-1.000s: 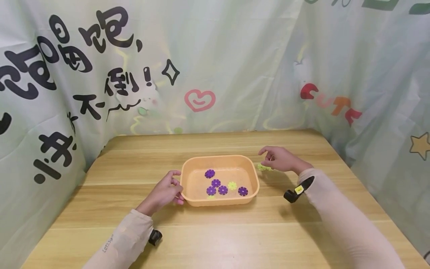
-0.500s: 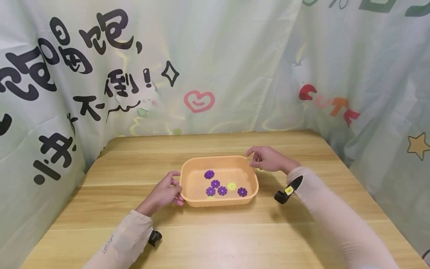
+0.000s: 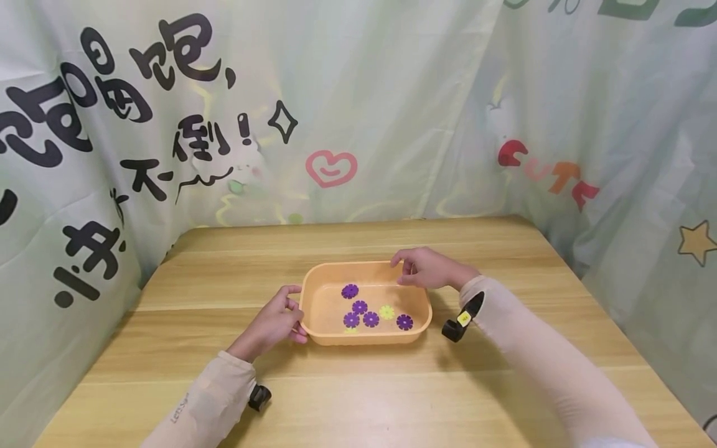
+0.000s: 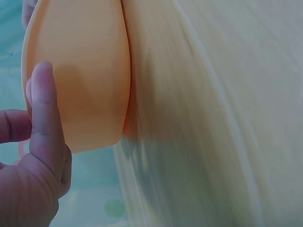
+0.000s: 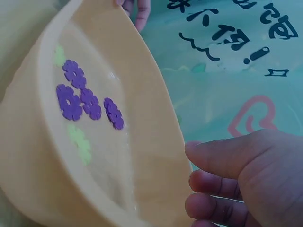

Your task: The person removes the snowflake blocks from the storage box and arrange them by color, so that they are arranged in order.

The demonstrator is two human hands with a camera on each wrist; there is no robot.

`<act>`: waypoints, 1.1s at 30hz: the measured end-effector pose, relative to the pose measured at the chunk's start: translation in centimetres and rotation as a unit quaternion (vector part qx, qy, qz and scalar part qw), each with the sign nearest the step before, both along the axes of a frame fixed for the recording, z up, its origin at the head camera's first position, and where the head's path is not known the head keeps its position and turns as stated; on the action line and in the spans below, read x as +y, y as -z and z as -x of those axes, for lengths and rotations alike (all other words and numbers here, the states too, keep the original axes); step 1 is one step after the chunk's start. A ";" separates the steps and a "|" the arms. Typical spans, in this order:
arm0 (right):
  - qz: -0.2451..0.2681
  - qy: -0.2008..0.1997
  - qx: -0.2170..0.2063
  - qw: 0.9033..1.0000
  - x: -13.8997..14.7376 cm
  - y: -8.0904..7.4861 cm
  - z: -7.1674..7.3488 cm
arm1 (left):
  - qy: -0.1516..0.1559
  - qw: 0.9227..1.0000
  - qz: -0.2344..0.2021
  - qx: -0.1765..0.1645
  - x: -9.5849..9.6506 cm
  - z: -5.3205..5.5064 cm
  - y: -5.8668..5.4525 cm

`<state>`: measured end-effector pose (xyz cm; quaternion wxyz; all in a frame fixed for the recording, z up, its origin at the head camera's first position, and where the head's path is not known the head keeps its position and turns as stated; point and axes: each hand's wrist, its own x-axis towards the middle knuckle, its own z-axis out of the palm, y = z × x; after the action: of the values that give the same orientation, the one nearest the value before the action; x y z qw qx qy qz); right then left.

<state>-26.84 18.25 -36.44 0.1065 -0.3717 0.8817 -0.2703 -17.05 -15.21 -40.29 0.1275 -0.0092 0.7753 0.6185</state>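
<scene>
An orange plastic basin point(image 3: 364, 339) stands on the wooden table. Lying inside are several purple snowflake discs point(image 3: 371, 319) and two yellow-green snowflake discs point(image 3: 386, 312), one of them partly hidden by the front wall. My left hand point(image 3: 277, 316) grips the basin's left end; the left wrist view shows a finger point(image 4: 43, 90) along its outer wall and others at the rim. Over the basin's back right corner hovers my right hand point(image 3: 431, 269), its fingers loosely bent. In the right wrist view, its thumb point(image 5: 218, 153) and fingertips overlap the rim, with a gap between them and nothing visible held.
The wooden table point(image 3: 358, 398) reaches to a printed cloth curtain point(image 3: 381, 112) at the back and sides. Black wrist cameras are strapped over both sleeves, the right one point(image 3: 455, 330) just right of the basin.
My right hand has moved left from above yellow-green discs on the table beside the basin to over its back right corner. Those discs are now out of sight. My left hand stays put.
</scene>
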 end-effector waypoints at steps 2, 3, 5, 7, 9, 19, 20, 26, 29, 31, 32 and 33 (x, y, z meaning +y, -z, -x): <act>-0.006 -0.008 0.001 1.000 -0.4 0.1 0.0 | -0.003 1.000 -0.003 -0.002 0.1 0.0 0.0; -0.009 -0.011 -0.002 1.000 -0.7 0.1 0.1 | -0.004 1.000 -0.004 -0.003 0.1 0.0 0.1; -0.015 -0.021 -0.003 1.000 -1.1 0.1 0.1 | -0.007 1.000 -0.007 -0.004 0.1 0.0 0.1; -0.023 -0.028 -0.007 0.999 -1.6 0.1 0.2 | -0.010 1.000 -0.010 -0.005 0.2 -0.1 0.2; -0.028 -0.034 -0.011 0.999 -2.0 0.0 0.2 | -0.014 1.000 -0.014 -0.005 0.3 -0.1 0.2; -0.070 -0.046 -0.060 0.995 -3.6 0.4 0.5 | -0.014 1.000 -0.021 -0.009 0.3 -0.1 0.4; -0.078 -0.048 -0.063 0.994 -3.7 0.5 0.6 | -0.014 1.000 -0.019 -0.010 0.3 -0.1 0.4; -0.129 -0.047 -0.081 0.987 -4.6 1.3 0.9 | -0.015 1.000 -0.015 -0.014 0.2 0.0 0.4; -0.147 -0.032 -0.103 0.983 -5.0 1.4 1.0 | -0.014 1.000 -0.016 -0.014 0.2 0.0 0.4; -0.156 -0.018 -0.120 0.980 -5.3 1.5 1.0 | -0.013 1.000 -0.016 -0.013 0.2 -0.1 0.3; -0.160 -0.011 -0.128 0.979 -5.4 1.6 1.0 | -0.012 1.000 -0.016 -0.012 0.2 -0.1 0.3; -0.162 -0.004 -0.135 0.977 -5.5 1.6 1.0 | -0.013 1.000 -0.017 -0.011 0.3 -0.1 0.2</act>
<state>-27.82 12.72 -38.07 0.2846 -0.3134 0.8898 -0.1707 -16.91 -14.95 -40.53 0.1286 -0.0241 0.7631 0.6329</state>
